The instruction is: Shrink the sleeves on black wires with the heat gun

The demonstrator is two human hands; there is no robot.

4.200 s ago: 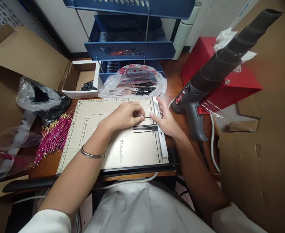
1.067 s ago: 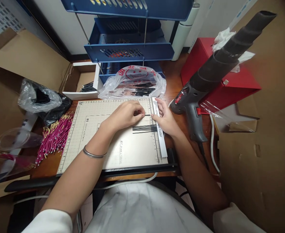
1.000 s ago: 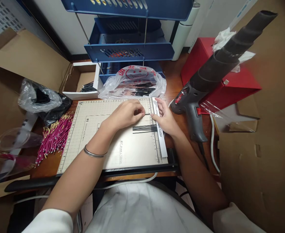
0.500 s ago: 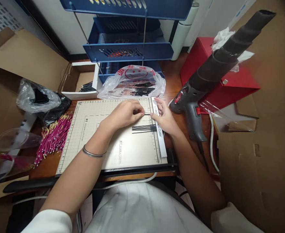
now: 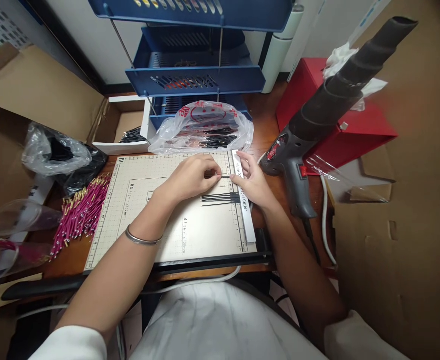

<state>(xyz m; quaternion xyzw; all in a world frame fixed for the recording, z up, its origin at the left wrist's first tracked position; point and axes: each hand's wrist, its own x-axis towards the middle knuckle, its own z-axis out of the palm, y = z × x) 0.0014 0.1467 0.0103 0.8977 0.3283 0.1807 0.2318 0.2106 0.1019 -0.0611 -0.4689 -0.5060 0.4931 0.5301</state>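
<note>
We pinch one thin black tube over the cutting board.

Our left hand (image 5: pixel 192 176) holds the black tube (image 5: pixel 225 176) tight between thumb and fingers; our right hand (image 5: pixel 253 181) touches its other end with loose fingertips, beside the white ruler strip (image 5: pixel 245 210). A row of black tubes (image 5: pixel 220 199) lies just below on the cutting board (image 5: pixel 145 185). A heat gun (image 5: pixel 298 150) rests to the right.
</note>
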